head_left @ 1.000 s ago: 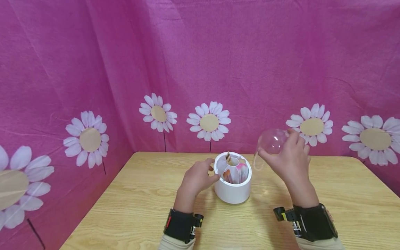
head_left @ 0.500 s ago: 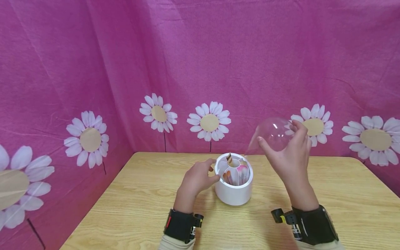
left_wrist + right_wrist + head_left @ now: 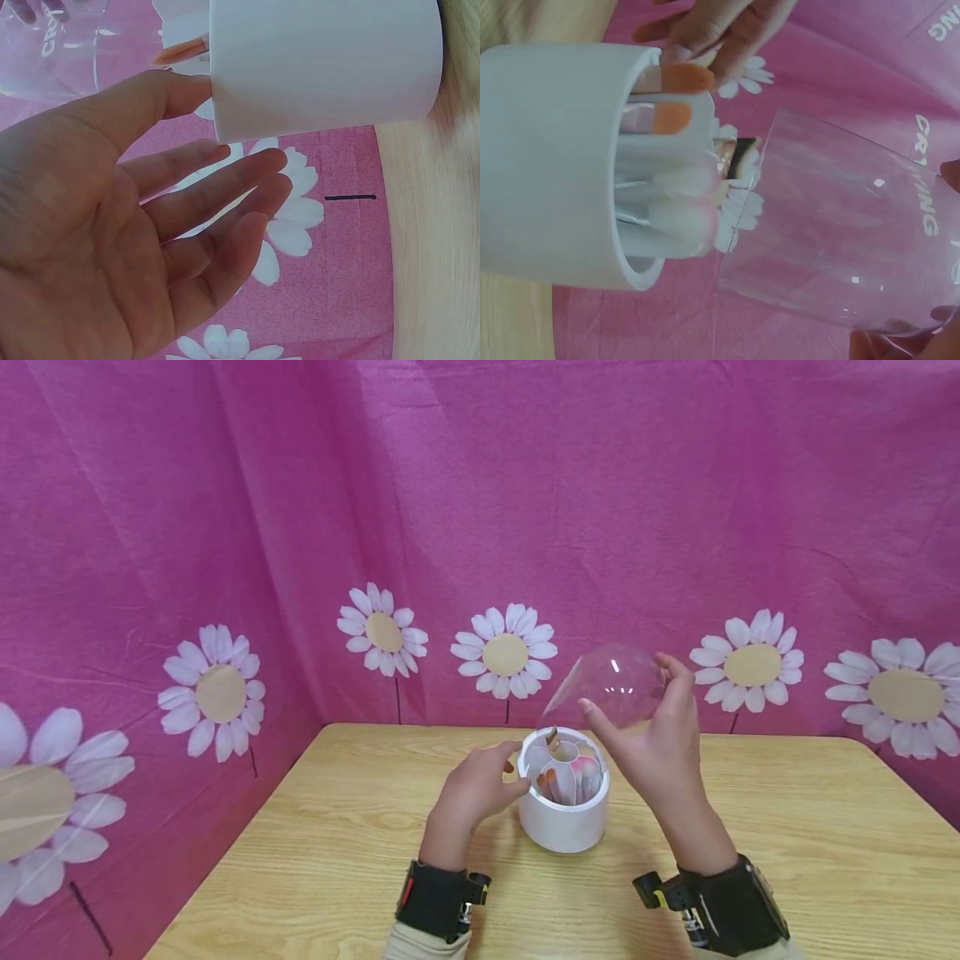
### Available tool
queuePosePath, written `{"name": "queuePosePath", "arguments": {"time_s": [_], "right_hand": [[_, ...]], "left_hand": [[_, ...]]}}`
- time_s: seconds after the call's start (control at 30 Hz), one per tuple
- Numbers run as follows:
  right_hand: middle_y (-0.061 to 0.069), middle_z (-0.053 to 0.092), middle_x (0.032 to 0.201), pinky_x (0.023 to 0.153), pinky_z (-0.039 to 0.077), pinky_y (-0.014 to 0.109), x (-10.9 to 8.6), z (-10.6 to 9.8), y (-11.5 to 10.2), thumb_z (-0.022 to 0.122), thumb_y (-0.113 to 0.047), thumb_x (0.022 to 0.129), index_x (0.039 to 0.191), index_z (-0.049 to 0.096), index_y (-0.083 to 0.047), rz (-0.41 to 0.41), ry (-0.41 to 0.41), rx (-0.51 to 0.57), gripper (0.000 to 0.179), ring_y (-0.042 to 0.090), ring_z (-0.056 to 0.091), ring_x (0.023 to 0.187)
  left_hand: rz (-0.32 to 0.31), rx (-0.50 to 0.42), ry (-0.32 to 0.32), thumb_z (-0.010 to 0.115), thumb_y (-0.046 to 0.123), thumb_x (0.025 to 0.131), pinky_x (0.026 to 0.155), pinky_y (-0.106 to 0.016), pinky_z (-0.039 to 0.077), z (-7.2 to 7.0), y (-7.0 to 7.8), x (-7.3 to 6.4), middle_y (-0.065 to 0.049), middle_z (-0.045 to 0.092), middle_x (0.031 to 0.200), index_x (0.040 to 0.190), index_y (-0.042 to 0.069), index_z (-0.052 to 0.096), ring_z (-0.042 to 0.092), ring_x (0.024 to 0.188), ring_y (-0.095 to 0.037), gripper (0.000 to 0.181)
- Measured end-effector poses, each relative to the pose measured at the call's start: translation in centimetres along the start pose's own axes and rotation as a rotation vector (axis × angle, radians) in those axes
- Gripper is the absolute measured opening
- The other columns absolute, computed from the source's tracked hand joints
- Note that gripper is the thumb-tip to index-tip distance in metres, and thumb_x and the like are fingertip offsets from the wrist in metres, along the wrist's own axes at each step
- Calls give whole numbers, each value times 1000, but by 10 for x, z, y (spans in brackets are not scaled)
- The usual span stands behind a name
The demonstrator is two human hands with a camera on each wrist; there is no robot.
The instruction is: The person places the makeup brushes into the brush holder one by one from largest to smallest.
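Observation:
A round white makeup brush holder [image 3: 562,822] stands upright on the table, its inner compartments holding several makeup brushes [image 3: 676,116]. At its left rim is my left hand [image 3: 474,793]; the thumb touches the edge while the other fingers are spread loosely beside the wall, as the left wrist view shows. My right hand [image 3: 660,739] grips a clear domed lid [image 3: 611,681] between thumb and fingers. The lid is tilted, its open end facing down and left, just above and behind the holder. In the right wrist view, a gap separates the lid's edge from the holder's rim.
The wood-grain table [image 3: 337,852] spreads out on both sides of the holder. Behind it and to the left hangs a pink cloth [image 3: 480,510] printed with white daisies, close to the table's back edge.
My right hand has raised the clear lid and carried it leftward, from beside the holder to above its back. The left hand has stayed at the rim.

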State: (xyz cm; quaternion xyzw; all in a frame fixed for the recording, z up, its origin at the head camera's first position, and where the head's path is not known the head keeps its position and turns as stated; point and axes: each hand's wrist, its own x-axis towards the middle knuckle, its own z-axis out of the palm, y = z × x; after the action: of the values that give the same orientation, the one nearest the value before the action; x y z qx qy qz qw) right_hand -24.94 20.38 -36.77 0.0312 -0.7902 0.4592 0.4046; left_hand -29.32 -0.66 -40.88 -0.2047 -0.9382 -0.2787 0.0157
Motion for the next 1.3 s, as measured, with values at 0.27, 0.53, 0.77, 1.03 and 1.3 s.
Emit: {"name": "queuePosePath", "arguments": {"time_s": [0.27, 0.53, 0.77, 1.03, 1.3], "right_hand": [[27, 44, 138, 99, 47, 64, -4, 7, 2, 89, -32, 77, 148, 29, -2, 7, -78, -9, 97, 41, 48, 126], [28, 44, 141, 98, 46, 64, -6, 9, 3, 87, -38, 79, 151, 27, -2, 31, -133, -52, 100, 43, 47, 127], [28, 46, 139, 100, 41, 65, -7, 13, 7, 87, -41, 78, 151, 28, -2, 10, -157, -78, 101, 44, 45, 129], [28, 47, 138, 99, 41, 66, -9, 17, 10, 87, -43, 78, 150, 29, -1, -1, -177, -112, 102, 45, 46, 127], [27, 46, 140, 96, 43, 66, -11, 19, 8, 86, -46, 78, 151, 28, 1, -8, -210, -140, 104, 45, 46, 125]], "left_hand": [[-10, -6, -13, 74, 23, 92, 76, -38, 53, 0, 0, 0, -10, 72, 108, 142, 17, 59, 66, 97, -22, 53], [2, -8, -7, 75, 22, 91, 73, -38, 53, 0, -1, 0, -10, 72, 107, 141, 16, 60, 66, 95, -22, 53], [-4, -22, -11, 75, 22, 92, 74, -39, 54, 0, 0, -1, -11, 72, 108, 142, 14, 59, 67, 96, -24, 53], [-15, -32, -18, 75, 22, 91, 73, -39, 55, -1, 2, -3, -12, 73, 107, 142, 13, 58, 68, 94, -24, 54], [-22, -34, -19, 76, 22, 91, 70, -37, 53, -3, 3, -3, -10, 72, 103, 143, 15, 58, 66, 91, -22, 56]]}}
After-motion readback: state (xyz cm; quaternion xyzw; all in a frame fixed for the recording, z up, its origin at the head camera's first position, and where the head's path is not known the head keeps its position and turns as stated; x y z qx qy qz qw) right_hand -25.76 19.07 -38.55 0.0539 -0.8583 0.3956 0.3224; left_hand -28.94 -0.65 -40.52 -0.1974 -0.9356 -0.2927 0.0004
